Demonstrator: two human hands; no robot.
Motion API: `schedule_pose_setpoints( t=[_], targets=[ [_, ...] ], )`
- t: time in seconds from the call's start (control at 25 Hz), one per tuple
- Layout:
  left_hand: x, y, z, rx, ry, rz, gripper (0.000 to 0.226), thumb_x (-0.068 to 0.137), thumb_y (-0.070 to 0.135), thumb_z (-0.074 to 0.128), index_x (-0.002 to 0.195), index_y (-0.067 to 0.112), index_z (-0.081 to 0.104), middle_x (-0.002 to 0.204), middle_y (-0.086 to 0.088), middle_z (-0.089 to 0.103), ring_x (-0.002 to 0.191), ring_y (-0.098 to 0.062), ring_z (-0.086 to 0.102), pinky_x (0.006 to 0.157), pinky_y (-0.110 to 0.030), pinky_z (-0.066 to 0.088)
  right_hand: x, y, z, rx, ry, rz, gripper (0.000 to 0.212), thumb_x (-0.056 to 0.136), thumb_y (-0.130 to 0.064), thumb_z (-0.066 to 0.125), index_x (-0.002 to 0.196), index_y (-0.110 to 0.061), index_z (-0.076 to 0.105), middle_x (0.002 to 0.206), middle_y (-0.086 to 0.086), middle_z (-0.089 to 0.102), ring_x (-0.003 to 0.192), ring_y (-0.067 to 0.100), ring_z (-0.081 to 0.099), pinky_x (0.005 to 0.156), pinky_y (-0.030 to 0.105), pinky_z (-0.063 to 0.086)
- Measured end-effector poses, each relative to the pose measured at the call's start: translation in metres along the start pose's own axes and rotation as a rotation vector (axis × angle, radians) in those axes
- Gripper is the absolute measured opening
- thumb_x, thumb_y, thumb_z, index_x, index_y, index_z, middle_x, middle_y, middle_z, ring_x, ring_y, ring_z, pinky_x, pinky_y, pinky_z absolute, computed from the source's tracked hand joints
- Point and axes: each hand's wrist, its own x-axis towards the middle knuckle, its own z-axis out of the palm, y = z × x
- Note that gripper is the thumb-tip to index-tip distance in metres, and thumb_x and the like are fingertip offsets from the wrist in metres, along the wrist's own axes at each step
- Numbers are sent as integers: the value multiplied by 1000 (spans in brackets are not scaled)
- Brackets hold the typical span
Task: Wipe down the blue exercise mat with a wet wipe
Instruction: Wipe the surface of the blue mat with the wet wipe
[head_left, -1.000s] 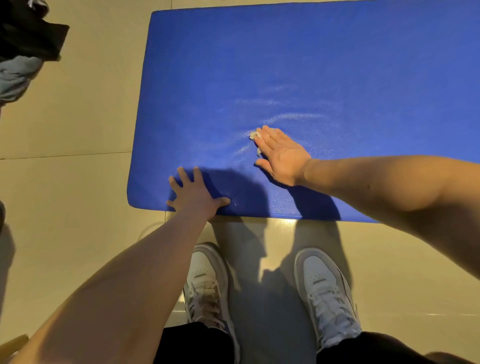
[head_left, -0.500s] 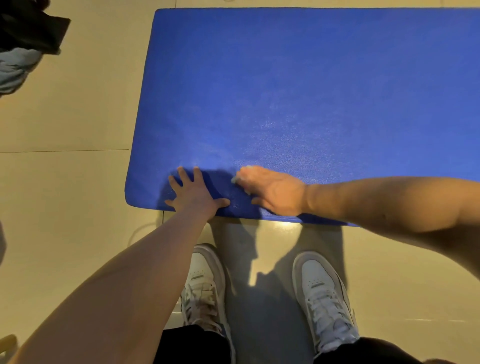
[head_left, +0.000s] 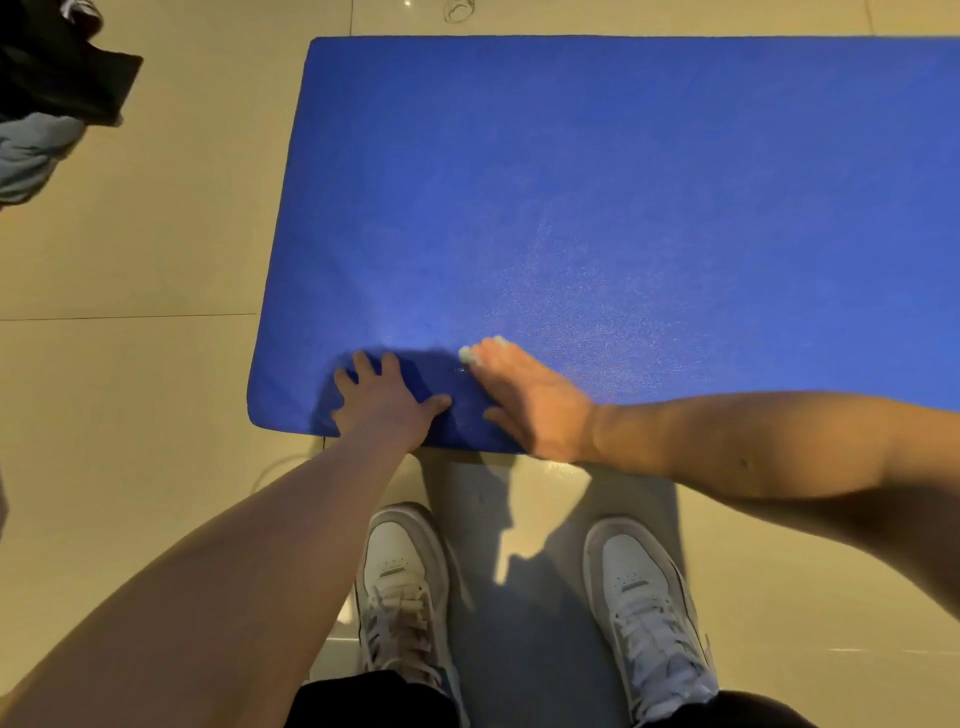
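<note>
1. The fingers (head_left: 491, 361) of the right hand (head_left: 524, 400) lay flat and extended, pressing the wet wipe (head_left: 466, 354) onto the mat. Only small white bits of the wipe showed at the fingertips; the rest was hidden under the hand.
2. The fingers (head_left: 363, 364) of the left hand (head_left: 382, 400) were spread and released, palm down on the mat and grasping nothing. The thumb pointed toward the right hand, with a narrow shadowed strip of mat between the two.
3. Both hands sat close to the near edge of the blue exercise mat (head_left: 571, 182), toward its rounded near-left corner. The heel of the right hand reached that edge.
4. Beyond the fingertips, open blue surface stretched to the far edge and ran out of view on the right. The left edge lay a little past the left hand.
5. The mat lay flat on the tiled floor (head_left: 156, 364), which showed along its left, far and near sides.
6. Two white shoes (head_left: 402, 577) stood on the floor near the near edge, not touching the mat.
7. A dark cloth (head_left: 57, 67) over grey-blue fabric (head_left: 31, 150) lay at the far left, well apart from the mat.
</note>
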Motion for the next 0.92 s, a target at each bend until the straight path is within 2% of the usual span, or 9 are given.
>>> schedule_pose_setpoints(
  t=[0.08, 0.16, 0.24, 0.32, 0.4, 0.48, 0.56, 0.8, 0.92],
  targets=[
    [6, 3, -4, 14, 87, 6, 84, 87, 68, 59, 147, 15, 31, 154, -14, 26, 139, -37, 28, 104, -50, 41, -9, -6, 1, -36, -52, -101, 68, 101, -39, 36, 157, -4, 19, 161, 13, 22, 150, 33, 17, 124, 43, 15],
    [15, 11, -6, 22, 147, 35, 79, 87, 65, 61, 141, 12, 37, 150, -12, 30, 135, -34, 31, 104, -46, 41, -4, 8, -9, -45, -86, -123, 65, 101, -36, 41, 157, -9, 22, 157, 9, 29, 146, 29, 24, 123, 36, 16],
    [24, 21, -8, 19, 153, 111, 85, 86, 63, 65, 148, 16, 32, 159, -10, 18, 144, -33, 21, 110, -45, 36, 10, 32, -24, -87, -51, -72, 63, 100, -32, 46, 155, -12, 25, 154, 10, 35, 145, 28, 27, 123, 37, 16],
    [32, 29, -11, 49, 101, 186, 99, 84, 63, 69, 157, 25, 15, 166, -8, 1, 152, -32, 3, 116, -49, 29, 22, 60, -44, -185, 6, 25, 64, 102, -39, 40, 157, -14, 20, 159, 11, 30, 150, 30, 18, 125, 41, 11],
    [39, 30, -14, 84, 35, 200, 107, 81, 64, 72, 159, 33, 4, 167, -1, -9, 153, -32, -8, 114, -58, 31, 29, 87, -60, -249, 49, 171, 69, 101, -47, 29, 158, -10, 17, 160, 13, 26, 151, 33, 15, 125, 40, 7],
    [43, 27, -15, 91, -11, 182, 108, 81, 64, 72, 158, 38, 1, 166, 5, -11, 153, -33, -9, 108, -63, 37, 33, 99, -63, -246, 80, 356, 77, 98, -53, 16, 158, -5, 11, 163, 15, 17, 152, 34, 7, 125, 43, 4],
    [42, 24, -15, 101, -14, 181, 108, 80, 63, 73, 157, 39, 2, 165, 6, -12, 152, -34, -7, 105, -64, 41, 38, 88, -54, -193, 124, 434, 78, 98, -54, 11, 158, -4, 7, 165, 14, 11, 152, 34, 3, 124, 47, 5],
    [40, 31, -14, 92, -21, 152, 108, 81, 59, 75, 157, 39, 1, 165, 7, -14, 152, -34, -6, 104, -63, 41, 22, 12, -11, -16, 87, 142, 71, 96, -36, 42, 155, -5, 17, 154, 15, 29, 141, 38, 26, 120, 47, 19],
    [41, 31, -14, 111, -31, 145, 109, 81, 60, 74, 158, 38, 1, 165, 6, -15, 152, -34, -6, 105, -63, 41, 3, -6, -2, -148, 63, 8, 63, 103, -36, 38, 155, -4, 25, 162, 12, 25, 150, 30, 20, 123, 42, 10]
  ],
)
